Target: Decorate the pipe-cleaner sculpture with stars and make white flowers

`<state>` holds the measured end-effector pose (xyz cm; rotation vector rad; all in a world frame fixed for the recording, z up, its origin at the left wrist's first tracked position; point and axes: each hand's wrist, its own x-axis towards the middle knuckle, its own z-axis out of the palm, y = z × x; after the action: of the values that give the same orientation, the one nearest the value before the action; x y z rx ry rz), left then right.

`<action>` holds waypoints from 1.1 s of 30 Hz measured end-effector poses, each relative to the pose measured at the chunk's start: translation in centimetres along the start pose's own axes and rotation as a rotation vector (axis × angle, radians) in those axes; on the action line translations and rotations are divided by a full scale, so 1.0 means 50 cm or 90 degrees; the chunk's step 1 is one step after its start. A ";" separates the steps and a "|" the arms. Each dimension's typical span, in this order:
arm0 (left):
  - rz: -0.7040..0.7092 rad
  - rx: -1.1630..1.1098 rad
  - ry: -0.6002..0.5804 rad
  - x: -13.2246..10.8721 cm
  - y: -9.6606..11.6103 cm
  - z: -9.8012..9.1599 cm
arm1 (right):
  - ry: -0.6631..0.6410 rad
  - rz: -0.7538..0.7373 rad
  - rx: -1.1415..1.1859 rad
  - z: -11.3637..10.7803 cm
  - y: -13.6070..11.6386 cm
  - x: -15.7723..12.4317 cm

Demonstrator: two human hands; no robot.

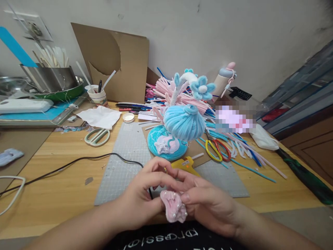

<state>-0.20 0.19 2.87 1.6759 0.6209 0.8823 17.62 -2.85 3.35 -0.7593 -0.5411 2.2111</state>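
Note:
Both hands meet at the near edge of the grey cutting mat (125,163). My left hand (145,191) and my right hand (208,201) are closed in a pinch around a small pink fuzzy shell piece (173,206) dotted with white pearls. The right thumb presses on its side. Just beyond my fingers lies a yellow glue gun (186,164) with a black cord. Behind it stands a blue and pink pipe-cleaner sculpture (179,125) on a round turquoise base.
Yellow-and-red scissors (217,150) and a heap of pink and blue pipe cleaners (234,146) lie to the right. Pale green scissors (97,136), a white tissue (100,116), a paper cup (97,95) and cardboard (117,62) are at the left back.

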 end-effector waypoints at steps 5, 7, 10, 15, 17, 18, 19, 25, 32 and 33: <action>-0.129 -0.162 0.064 0.000 -0.019 -0.001 | 0.022 -0.064 0.016 0.003 -0.001 0.001; -0.163 -0.242 0.055 0.003 -0.027 -0.005 | 0.052 -0.106 0.005 0.004 -0.001 0.002; -0.216 -0.294 -0.001 0.012 -0.027 -0.006 | 0.094 -0.159 -0.037 0.008 0.000 0.004; -0.275 -0.336 0.015 0.022 -0.014 0.001 | 0.129 -0.195 -0.126 0.010 0.004 0.008; -0.296 -0.357 0.028 0.021 -0.015 0.002 | 0.144 -0.208 -0.157 0.009 0.006 0.009; -0.308 -0.364 0.034 0.020 -0.017 0.001 | 0.152 -0.213 -0.166 0.008 0.007 0.011; -0.321 -0.368 0.036 0.019 -0.019 0.000 | 0.158 -0.217 -0.170 0.007 0.008 0.012; -0.352 -0.390 -0.003 0.017 -0.029 -0.012 | 0.145 -0.216 -0.177 0.005 0.013 0.018; -0.337 -0.388 0.016 0.017 -0.040 -0.013 | 0.161 -0.229 -0.194 0.001 0.020 0.026; -0.338 -0.387 0.018 0.016 -0.041 -0.012 | 0.162 -0.230 -0.194 0.001 0.020 0.027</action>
<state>-0.15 1.73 1.20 0.8916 0.6865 0.6189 16.33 -2.51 2.32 -0.9965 -0.8259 1.6913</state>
